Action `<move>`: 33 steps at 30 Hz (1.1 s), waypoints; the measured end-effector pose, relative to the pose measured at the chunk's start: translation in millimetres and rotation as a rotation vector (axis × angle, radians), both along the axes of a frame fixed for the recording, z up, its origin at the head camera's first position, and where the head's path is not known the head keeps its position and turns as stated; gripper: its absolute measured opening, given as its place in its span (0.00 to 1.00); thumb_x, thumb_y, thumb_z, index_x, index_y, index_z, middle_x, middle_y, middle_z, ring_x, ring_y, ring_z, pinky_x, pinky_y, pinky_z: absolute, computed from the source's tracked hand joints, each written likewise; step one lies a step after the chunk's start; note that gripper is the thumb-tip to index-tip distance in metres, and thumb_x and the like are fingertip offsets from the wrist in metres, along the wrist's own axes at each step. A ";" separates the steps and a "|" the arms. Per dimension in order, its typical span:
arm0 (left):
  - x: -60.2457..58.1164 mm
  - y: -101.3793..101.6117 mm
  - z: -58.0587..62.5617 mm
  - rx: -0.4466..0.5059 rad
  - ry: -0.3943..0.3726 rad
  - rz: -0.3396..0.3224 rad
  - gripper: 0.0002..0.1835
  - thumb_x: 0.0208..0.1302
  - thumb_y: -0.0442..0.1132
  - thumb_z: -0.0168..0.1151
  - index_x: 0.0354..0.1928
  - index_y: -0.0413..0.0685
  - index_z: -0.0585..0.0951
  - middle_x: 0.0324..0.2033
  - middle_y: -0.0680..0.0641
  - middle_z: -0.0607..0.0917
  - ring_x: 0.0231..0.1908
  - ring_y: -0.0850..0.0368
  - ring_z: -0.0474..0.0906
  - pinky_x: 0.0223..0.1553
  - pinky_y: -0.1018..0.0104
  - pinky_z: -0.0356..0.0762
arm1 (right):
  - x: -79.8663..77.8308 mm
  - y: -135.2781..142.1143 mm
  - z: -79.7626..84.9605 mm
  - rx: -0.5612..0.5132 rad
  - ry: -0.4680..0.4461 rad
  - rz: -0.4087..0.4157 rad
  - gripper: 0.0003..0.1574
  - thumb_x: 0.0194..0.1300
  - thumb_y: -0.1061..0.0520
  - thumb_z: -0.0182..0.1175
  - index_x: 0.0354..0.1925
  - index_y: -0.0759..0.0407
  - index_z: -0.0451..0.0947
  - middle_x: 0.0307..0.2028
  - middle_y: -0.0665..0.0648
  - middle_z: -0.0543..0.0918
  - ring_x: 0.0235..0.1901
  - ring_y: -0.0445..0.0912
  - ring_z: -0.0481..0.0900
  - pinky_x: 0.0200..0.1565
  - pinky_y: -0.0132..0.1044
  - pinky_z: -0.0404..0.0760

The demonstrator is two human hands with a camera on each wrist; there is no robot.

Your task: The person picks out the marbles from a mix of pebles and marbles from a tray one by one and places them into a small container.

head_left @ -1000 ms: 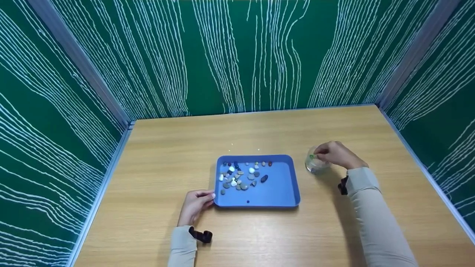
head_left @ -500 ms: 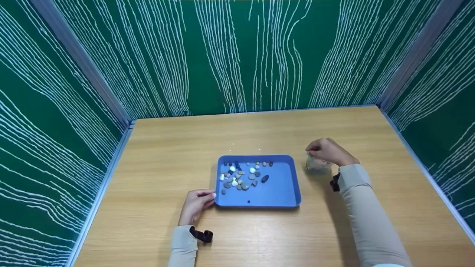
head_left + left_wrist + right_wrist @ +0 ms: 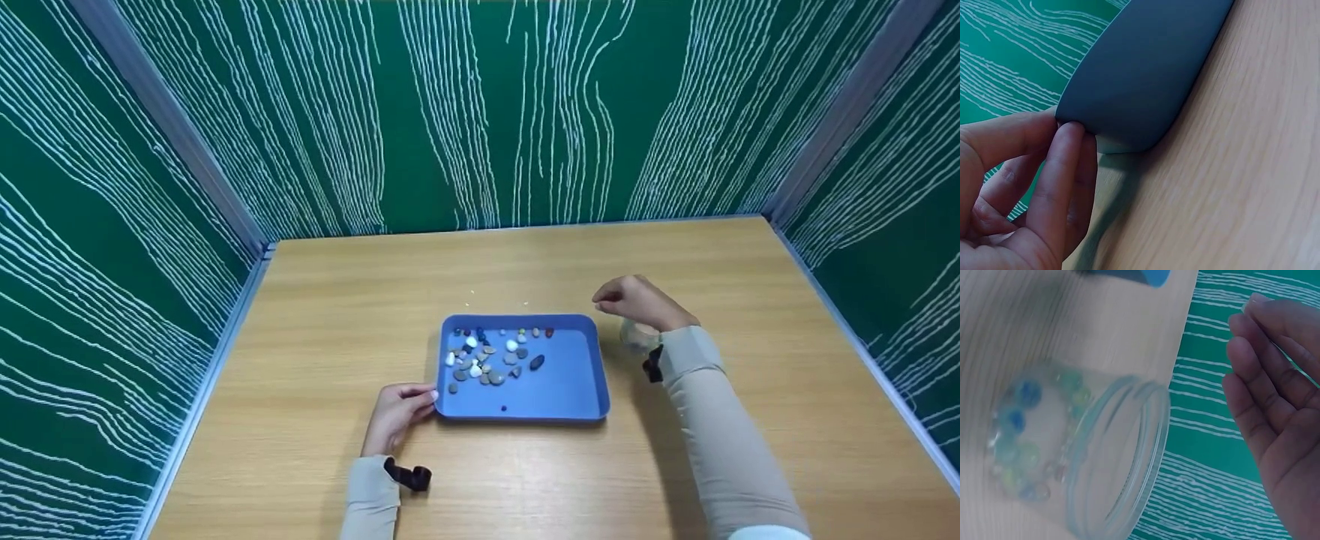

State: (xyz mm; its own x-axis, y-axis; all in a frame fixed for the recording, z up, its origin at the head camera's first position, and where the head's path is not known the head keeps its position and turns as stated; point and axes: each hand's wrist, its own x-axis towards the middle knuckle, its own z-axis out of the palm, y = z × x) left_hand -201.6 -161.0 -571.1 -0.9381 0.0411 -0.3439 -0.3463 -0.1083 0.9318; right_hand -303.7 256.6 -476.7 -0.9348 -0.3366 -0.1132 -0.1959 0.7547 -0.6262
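Observation:
My left hand [image 3: 397, 416] pinches the near left edge of a blue tray [image 3: 566, 375], with thumb and fingers on its rim in the left wrist view. In the tray lie several pebbles [image 3: 495, 378], white, grey and brown, and small coloured beads, mostly toward the left. My right hand [image 3: 641, 301] is raised past the tray's far right corner, holding nothing, its fingers loosely bent. Just behind it a clear jar [image 3: 636, 337] stands upright, partly hidden by the right wrist. Blue and green glass marbles [image 3: 1028, 394] show at the jar's bottom in the right wrist view.
A few tiny pale bits [image 3: 467, 304] lie on the wooden table [image 3: 337, 315] behind the tray. Green panels [image 3: 435, 112] with white wavy lines enclose the table at the back and both sides.
The right hand has let go of a green marble over the jar and moved left toward the tray. The left hand stays at the tray's edge.

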 end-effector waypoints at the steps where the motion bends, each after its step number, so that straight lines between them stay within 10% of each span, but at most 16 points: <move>1: -0.1 0.0 0.0 -0.004 -0.001 0.000 0.17 0.57 0.25 0.64 0.48 0.21 0.77 0.36 0.43 0.85 0.33 0.60 0.83 0.40 0.71 0.86 | -1.0 -2.9 0.3 -0.001 0.003 0.002 0.14 0.67 0.58 0.58 0.49 0.64 0.81 0.46 0.63 0.85 0.45 0.54 0.83 0.50 0.50 0.85; 33: 0.3 1.1 1.7 -0.002 0.006 -0.002 0.18 0.57 0.25 0.64 0.50 0.20 0.76 0.39 0.41 0.84 0.34 0.61 0.82 0.43 0.69 0.85 | -20.8 -101.3 -10.9 -0.027 -0.046 0.077 0.15 0.68 0.58 0.57 0.50 0.61 0.81 0.47 0.59 0.84 0.44 0.50 0.83 0.50 0.45 0.85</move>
